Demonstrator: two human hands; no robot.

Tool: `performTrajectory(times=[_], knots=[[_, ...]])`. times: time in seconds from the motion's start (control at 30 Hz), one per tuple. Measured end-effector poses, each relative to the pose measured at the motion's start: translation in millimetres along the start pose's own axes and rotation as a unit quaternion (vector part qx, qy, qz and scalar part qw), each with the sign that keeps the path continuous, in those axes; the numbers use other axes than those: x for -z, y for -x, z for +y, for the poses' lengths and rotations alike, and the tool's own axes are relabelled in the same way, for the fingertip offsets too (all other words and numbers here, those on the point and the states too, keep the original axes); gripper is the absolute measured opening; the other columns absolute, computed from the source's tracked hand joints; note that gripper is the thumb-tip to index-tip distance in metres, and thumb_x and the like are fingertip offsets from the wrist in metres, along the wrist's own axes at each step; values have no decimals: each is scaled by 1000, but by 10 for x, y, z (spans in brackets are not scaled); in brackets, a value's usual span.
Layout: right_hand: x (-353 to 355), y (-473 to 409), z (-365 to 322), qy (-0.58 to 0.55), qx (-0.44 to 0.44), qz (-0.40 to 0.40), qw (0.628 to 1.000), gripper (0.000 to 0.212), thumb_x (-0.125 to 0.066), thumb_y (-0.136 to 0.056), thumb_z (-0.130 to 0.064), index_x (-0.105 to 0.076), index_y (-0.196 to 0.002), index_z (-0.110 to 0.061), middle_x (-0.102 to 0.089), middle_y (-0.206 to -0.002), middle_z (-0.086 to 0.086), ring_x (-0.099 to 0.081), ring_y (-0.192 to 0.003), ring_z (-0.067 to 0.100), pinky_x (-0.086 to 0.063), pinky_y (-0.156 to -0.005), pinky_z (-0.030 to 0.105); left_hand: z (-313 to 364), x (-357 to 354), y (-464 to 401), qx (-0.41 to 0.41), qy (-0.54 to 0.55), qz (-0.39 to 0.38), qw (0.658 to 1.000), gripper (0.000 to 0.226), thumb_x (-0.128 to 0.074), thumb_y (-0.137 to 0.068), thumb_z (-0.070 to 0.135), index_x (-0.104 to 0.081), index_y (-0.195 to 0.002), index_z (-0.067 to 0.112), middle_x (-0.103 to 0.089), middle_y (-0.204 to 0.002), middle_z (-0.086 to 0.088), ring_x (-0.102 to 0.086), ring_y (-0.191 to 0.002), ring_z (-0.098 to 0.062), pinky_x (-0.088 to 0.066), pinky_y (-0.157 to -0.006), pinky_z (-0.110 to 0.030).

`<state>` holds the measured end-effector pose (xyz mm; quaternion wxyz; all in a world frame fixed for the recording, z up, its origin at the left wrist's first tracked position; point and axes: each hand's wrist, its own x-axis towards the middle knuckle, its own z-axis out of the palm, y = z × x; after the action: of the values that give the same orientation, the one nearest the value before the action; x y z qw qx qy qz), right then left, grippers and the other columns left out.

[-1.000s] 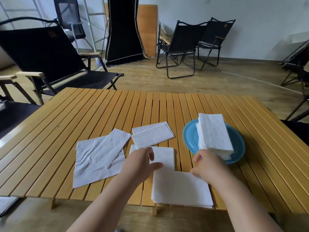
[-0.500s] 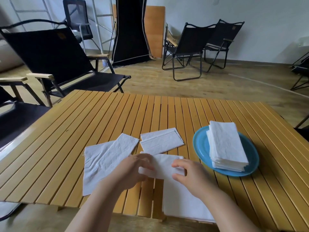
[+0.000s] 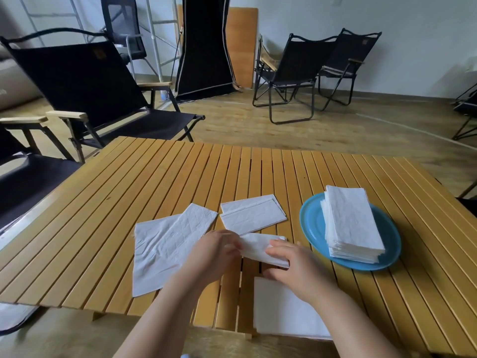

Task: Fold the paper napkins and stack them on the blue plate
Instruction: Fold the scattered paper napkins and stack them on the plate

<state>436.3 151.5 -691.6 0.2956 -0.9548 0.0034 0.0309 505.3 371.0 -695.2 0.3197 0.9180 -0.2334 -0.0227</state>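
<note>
From the head view I see both of my hands meeting over the near middle of the slatted wooden table (image 3: 129, 202). My left hand (image 3: 214, 250) has its fingers curled around the left end of a folded napkin (image 3: 260, 245), and my right hand (image 3: 291, 267) pinches the right end of it, thumb below and fingers laid over the top. The napkin is a narrow white strip held between the two hands; I cannot tell whether it is just above the slats or resting on them.

Under my right wrist, at the near edge of the table, lies a flat stack of unfolded napkins (image 3: 278, 311), its near side overhanging the edge. To the left of my hands an open, creased napkin (image 3: 154, 254) lies flat, with another folded piece (image 3: 192, 226) lying tilted across its far right corner. Just beyond my hands, towards the middle of the table, sits one more folded napkin (image 3: 251, 214), its layers slightly offset.

Toward the right edge of the table is the blue plate (image 3: 309, 223), carrying a tall, neat pile of folded napkins (image 3: 351, 223) that covers most of it.

Past the far edge of the table, black folding chairs (image 3: 77, 81) stand on the wooden floor (image 3: 335, 130).
</note>
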Motion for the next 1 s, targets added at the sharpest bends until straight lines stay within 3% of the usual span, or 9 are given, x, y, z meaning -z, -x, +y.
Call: performTrajectory(times=[0.1,0.2,0.3,0.47,0.63,0.87,1.0], knots=[[8,-2,52,-5,4,21,1000,35,-70,-92,-37,-67,-127,-37,-49,-141,-28,-38,-133,-9,-7,-124,26,4,7,6,28,12,-3,1000,14,-66,-95,19,-75,-101,27,-67,-117,12,-61,-108,-8,-52,-94,-27],[46,6,96,-16,-7,28,999,30,-64,-95,-43,-69,-123,-37,-46,-132,-34,-29,-124,-13,-5,-113,19,11,-2,11,36,9,-12,999,12,-67,-94,21,-74,-99,30,-66,-118,14,-60,-109,-8,-53,-94,-31],[61,7,111,-30,-11,15,999,28,-64,-95,-43,-71,-121,-36,-51,-138,-29,-34,-124,-13,-6,-114,19,18,-10,-2,36,10,-12,999,11,-68,-93,22,-73,-97,31,-66,-117,15,-59,-109,-8,-53,-94,-31],[59,-2,112,-33,-17,13,999,26,-67,-92,-43,-73,-117,-36,-55,-140,-25,-41,-129,-9,-13,-123,30,14,-14,2,25,-1,-27,999,11,-76,-86,32,-72,-95,37,-63,-122,19,-55,-115,-6,-50,-97,-31],[68,11,95,-42,-24,8,999,27,-69,-92,-39,-72,-119,-37,-57,-139,-24,-48,-128,-1,-35,-109,24,46,12,25,9,-21,-51,998,17,-79,-83,39,-72,-98,41,-59,-129,22,-51,-120,-5,-49,-101,-33],[75,22,74,-60,-37,3,998,25,-68,-93,-37,-72,-118,-35,-56,-140,-23,-51,-126,0,-38,-98,18,125,45,32,30,-6,-49,998,11,-75,-87,35,-74,-97,39,-59,-130,21,-51,-118,-4,-47,-99,-27],[71,11,83,-66,-43,0,997,24,-69,-93,-37,-72,-117,-35,-57,-139,-23,-52,-127,2,-41,-103,24,127,66,38,44,30,-56,997,11,-73,-90,32,-76,-100,36,-59,-129,22,-51,-118,-4,-46,-100,-27]])
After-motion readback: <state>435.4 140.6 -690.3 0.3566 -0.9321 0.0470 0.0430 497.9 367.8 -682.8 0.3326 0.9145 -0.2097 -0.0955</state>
